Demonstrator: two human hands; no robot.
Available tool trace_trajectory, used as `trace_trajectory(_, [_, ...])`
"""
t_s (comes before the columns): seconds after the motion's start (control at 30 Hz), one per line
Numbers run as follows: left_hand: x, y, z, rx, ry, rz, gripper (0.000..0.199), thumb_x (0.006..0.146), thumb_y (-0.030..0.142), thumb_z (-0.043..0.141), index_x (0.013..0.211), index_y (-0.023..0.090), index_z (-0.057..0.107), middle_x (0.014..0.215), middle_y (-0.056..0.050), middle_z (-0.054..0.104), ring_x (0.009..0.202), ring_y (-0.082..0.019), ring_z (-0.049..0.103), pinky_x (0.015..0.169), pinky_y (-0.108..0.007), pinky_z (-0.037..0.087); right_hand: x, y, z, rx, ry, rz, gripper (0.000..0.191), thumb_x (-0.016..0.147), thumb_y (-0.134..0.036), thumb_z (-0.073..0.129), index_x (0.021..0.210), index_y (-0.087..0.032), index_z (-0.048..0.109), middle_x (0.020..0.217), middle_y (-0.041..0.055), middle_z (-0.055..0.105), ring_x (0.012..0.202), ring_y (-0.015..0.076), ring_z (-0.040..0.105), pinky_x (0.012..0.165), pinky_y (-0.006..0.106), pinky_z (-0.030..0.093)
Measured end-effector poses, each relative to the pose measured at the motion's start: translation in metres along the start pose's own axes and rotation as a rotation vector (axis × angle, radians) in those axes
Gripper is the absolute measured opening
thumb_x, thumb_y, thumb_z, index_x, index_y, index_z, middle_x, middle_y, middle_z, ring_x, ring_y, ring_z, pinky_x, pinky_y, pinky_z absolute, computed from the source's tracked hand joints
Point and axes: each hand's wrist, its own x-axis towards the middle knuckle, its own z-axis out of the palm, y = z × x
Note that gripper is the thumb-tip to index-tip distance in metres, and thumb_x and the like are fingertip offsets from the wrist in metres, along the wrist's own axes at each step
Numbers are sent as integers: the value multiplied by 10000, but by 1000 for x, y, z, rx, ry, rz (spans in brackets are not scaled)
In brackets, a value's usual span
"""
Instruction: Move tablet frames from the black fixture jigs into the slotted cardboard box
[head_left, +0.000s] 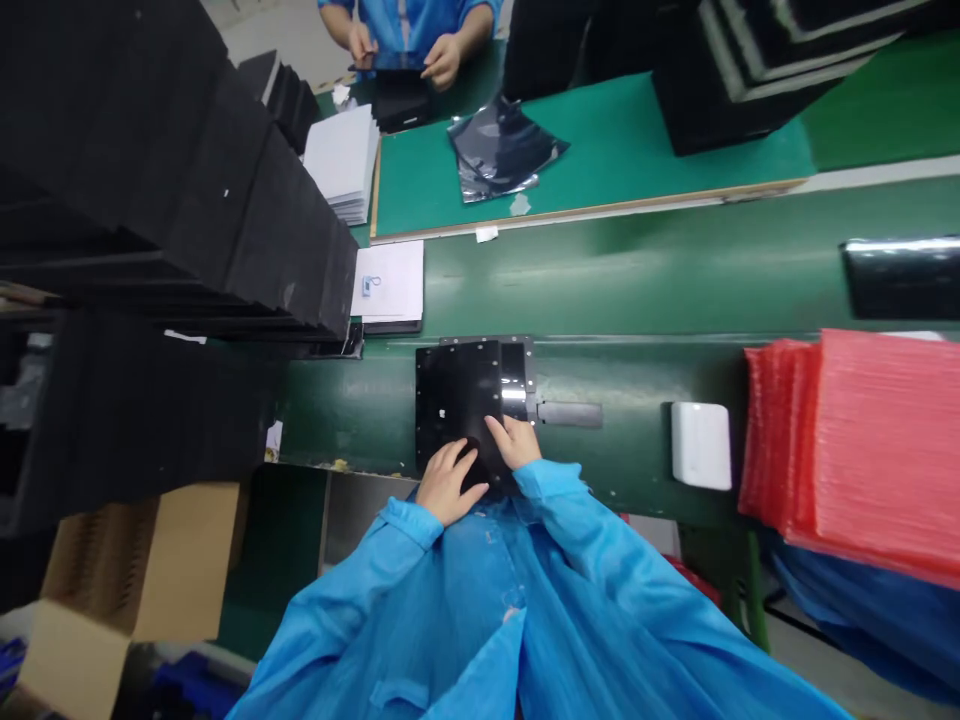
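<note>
Green conveyor belt (pixel 615 270): one black panel (pixel 450 395), left hand (pixel 448 482) and right hand (pixel 516 442) on it.
Panel lay on one metal-edged plate (pixel 517 365), just beyond the fingertips, long axis running away from the body. Right hand sat nearer the plate, its fingers (pixel 499 428) narrow and flat on the panel; left fingers (pixel 461 465) curled at the near edge, grip unclear. One white block (pixel 701 445) sat well right.
</note>
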Motion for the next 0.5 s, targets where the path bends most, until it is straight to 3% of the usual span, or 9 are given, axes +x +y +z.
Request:
trace_trajectory(0.17, [-12, 23, 6, 56, 6, -119, 481, 854, 423, 550, 1282, 205, 563, 1400, -120, 491, 1299, -287, 443, 1108, -461, 374, 7, 44, -37, 99, -72, 47, 581, 823, -709, 305, 516, -228, 412, 500, 42, 522, 561, 204, 550, 557, 307, 425])
trace_trajectory(0.3, [-16, 19, 14, 140, 50, -338, 713, 772, 376, 642, 1410, 169, 402, 1462, -160, 412, 1331, -322, 408, 1102, -460, 368, 25, 60, -63, -219, -212, 134, 577, 788, -712, 419, 472, -229, 439, 515, 78, 540, 618, 260, 589, 614, 362, 434])
trace_trajectory(0.4, [-10, 4, 17, 187, 11, -577, 935, 693, 322, 714, 1474, 123, 239, 1409, -224, 451, 1275, -361, 473, 1026, -451, 429, 55, 62, -75, -312, -55, 117, 471, 767, -671, 519, 630, -226, 587, 693, 118, 638, 748, 303, 621, 684, 404, 453])
trace_trajectory(0.5, [3, -9, 17, 195, -84, -726, 929, 693, 279, 714, 1470, 149, 222, 1338, -211, 509, 1151, -342, 585, 946, -400, 476, 99, 54, -71, -100, 160, -42, 454, 791, -606, 548, 1012, -218, 630, 1063, 139, 657, 956, 289, 609, 818, 401, 462])
